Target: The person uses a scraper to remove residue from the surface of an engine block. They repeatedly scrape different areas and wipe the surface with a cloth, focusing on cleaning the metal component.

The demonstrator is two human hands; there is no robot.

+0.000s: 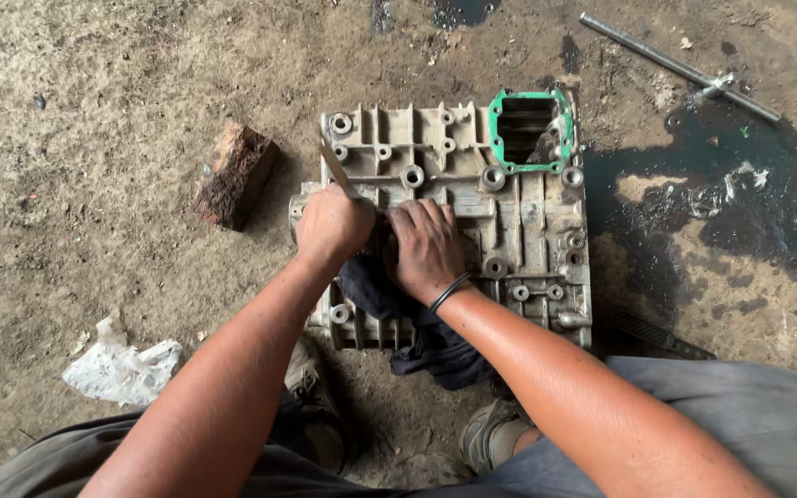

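Observation:
A grey cast metal housing [518,217] with ribs and bolt holes lies flat on the dirt floor. A green gasket [493,124] frames a square opening at its far right corner. My left hand [332,226] is closed around a thin flat metal tool [332,166] that points up and away over the housing's left part. My right hand [428,247], with a black band at the wrist, presses palm down on a dark cloth [375,290] lying over the housing's near left side. The cloth hangs off the near edge.
A rusty brown block [235,175] sits left of the housing. A crumpled white bag [122,371] lies at the lower left. A long metal rod [675,66] and a dark oil puddle [749,184] are at the upper right. My shoes [491,429] are below the housing.

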